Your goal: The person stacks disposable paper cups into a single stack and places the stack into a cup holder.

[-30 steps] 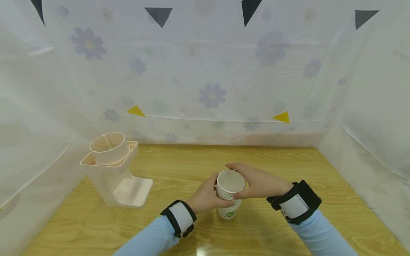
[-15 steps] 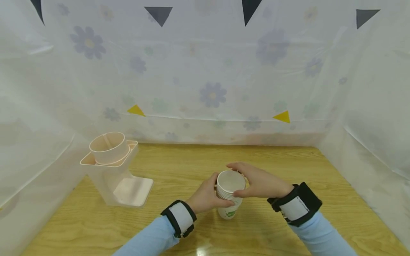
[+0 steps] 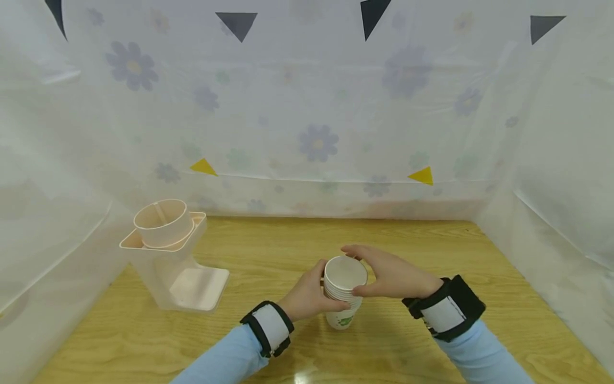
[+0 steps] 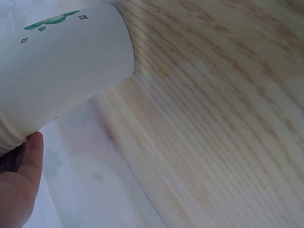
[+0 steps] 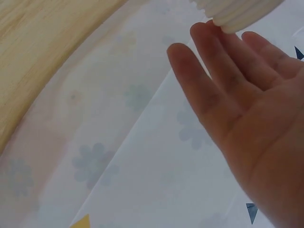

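A stack of white paper cups (image 3: 345,273) with a green print near its base stands mouth up at the middle of the table in the head view. My left hand (image 3: 309,293) grips the stack from the left, just under the layered rims, its thumb across the front. In the left wrist view, the lowest paper cup (image 4: 66,61) shows its side and base. My right hand (image 3: 390,273) is around the top rim from the right, thumb at the near side. The right wrist view shows that hand's fingers (image 5: 216,71) fairly straight, some tips by the cup rims (image 5: 242,12).
At the left of the wood-grain table (image 3: 268,240) stands a pale cream stand (image 3: 177,277) with a flat foot and a round cup-like holder (image 3: 165,221) on top. White flowered sheeting (image 3: 316,106) encloses the back and sides.
My right hand has shifted very slightly to the right at the rims. The left hand and the cup stack stay in place.
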Demonstrator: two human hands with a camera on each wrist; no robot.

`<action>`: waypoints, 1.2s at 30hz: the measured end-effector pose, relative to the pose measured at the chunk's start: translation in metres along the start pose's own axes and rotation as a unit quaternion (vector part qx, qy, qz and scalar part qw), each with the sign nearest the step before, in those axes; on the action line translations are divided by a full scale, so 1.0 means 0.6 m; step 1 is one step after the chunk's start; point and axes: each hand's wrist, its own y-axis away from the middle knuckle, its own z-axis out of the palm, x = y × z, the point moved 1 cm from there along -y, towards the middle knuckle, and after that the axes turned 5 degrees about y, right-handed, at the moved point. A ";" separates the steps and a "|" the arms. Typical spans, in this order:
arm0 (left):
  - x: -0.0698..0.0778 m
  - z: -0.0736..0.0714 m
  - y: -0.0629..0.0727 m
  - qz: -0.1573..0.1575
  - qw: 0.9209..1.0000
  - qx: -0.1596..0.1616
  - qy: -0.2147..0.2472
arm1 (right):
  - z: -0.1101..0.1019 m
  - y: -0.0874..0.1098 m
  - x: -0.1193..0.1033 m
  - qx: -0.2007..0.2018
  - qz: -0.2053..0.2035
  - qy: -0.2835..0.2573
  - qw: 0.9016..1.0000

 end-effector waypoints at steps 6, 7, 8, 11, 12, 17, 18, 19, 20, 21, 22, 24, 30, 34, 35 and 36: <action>-0.002 0.000 -0.001 0.001 1.000 -0.001 0.004 | 0.004 -0.005 0.001 0.015 0.023 0.012 1.000; -0.002 0.000 -0.001 0.002 1.000 -0.002 0.003 | 0.005 -0.005 0.001 0.017 0.027 0.014 0.999; -0.002 0.000 -0.001 0.001 1.000 -0.002 0.004 | 0.005 -0.006 0.001 0.020 0.030 0.017 0.999; 0.000 0.000 -0.001 0.000 1.000 -0.006 0.004 | 0.007 -0.006 0.000 0.024 0.036 0.022 0.999; 0.001 0.000 -0.001 -0.003 1.000 -0.008 0.003 | 0.007 -0.006 0.000 0.023 0.037 0.022 0.999; -0.001 -0.001 0.000 -0.016 0.999 -0.034 -0.005 | 0.006 -0.006 0.000 0.019 0.039 0.026 0.999; -0.004 0.000 0.001 -0.019 0.999 -0.035 -0.008 | 0.005 -0.006 -0.001 0.017 0.039 0.026 0.999; -0.007 0.001 0.001 -0.020 0.999 -0.036 -0.012 | 0.004 -0.006 -0.001 0.017 0.039 0.025 0.999; -0.011 0.003 0.001 -0.024 0.999 -0.034 -0.012 | 0.004 -0.006 -0.001 0.016 0.039 0.025 0.999; -0.014 0.005 0.001 -0.025 0.999 -0.031 -0.013 | 0.003 -0.006 -0.002 0.016 0.038 0.025 0.999; -0.017 0.007 0.001 -0.024 0.999 -0.028 -0.015 | 0.003 -0.007 -0.003 0.016 0.037 0.026 0.999; -0.021 0.010 0.000 -0.021 0.999 -0.020 -0.016 | 0.003 -0.007 -0.004 0.017 0.036 0.029 0.999; -0.022 0.013 -0.001 -0.019 1.000 -0.012 -0.015 | 0.007 -0.006 -0.008 0.030 0.049 0.043 0.997; -0.018 0.013 0.002 -0.017 1.000 -0.011 -0.006 | 0.012 -0.006 -0.011 0.045 0.066 0.055 0.995; -0.017 0.013 0.002 -0.017 1.000 -0.010 -0.005 | 0.013 -0.007 -0.012 0.048 0.071 0.057 0.995; -0.016 0.012 0.002 -0.016 1.000 -0.008 -0.005 | 0.014 -0.007 -0.013 0.051 0.076 0.057 0.994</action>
